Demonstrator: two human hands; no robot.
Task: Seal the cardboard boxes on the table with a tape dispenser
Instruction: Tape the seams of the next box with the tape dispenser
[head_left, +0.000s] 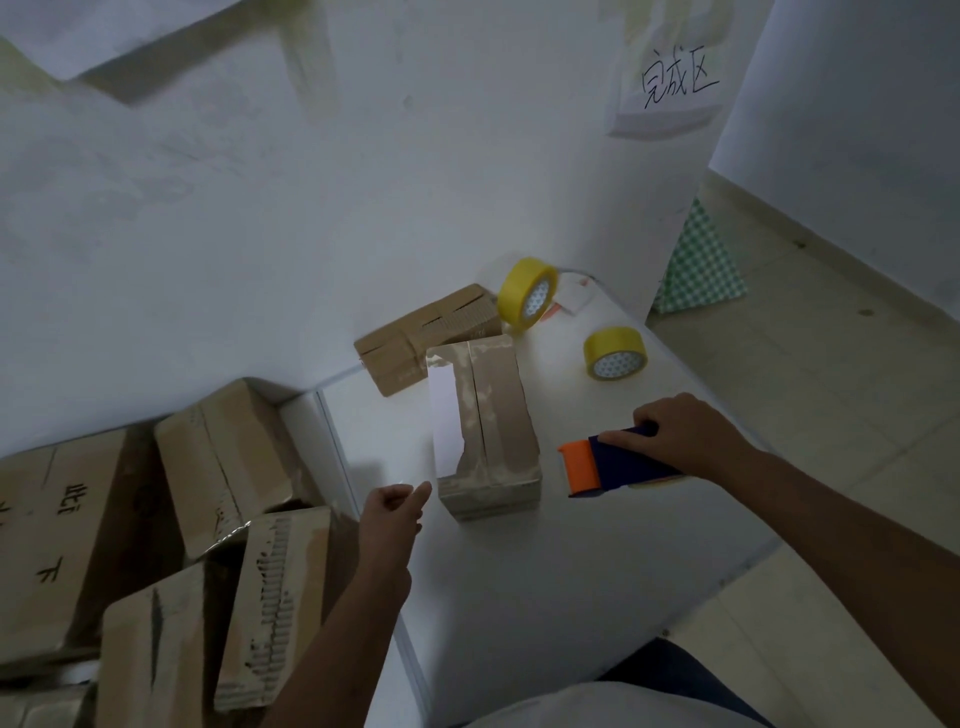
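A closed cardboard box (493, 421) with a white label and torn paper on its top stands in the middle of the white table (545, 571). My right hand (685, 436) grips a blue tape dispenser (618, 465) with an orange front, just right of the box and apart from it. My left hand (392, 512) hovers just left of the box's near corner with curled fingers, holding nothing. A second cardboard box (426, 338) lies flat behind the first, against the wall.
Two yellow tape rolls stand on the table, one (527, 300) at the back by the wall, one (614, 353) to the right. Several cardboard boxes (171, 545) are piled at the left. A paper sign (675, 78) hangs on the wall.
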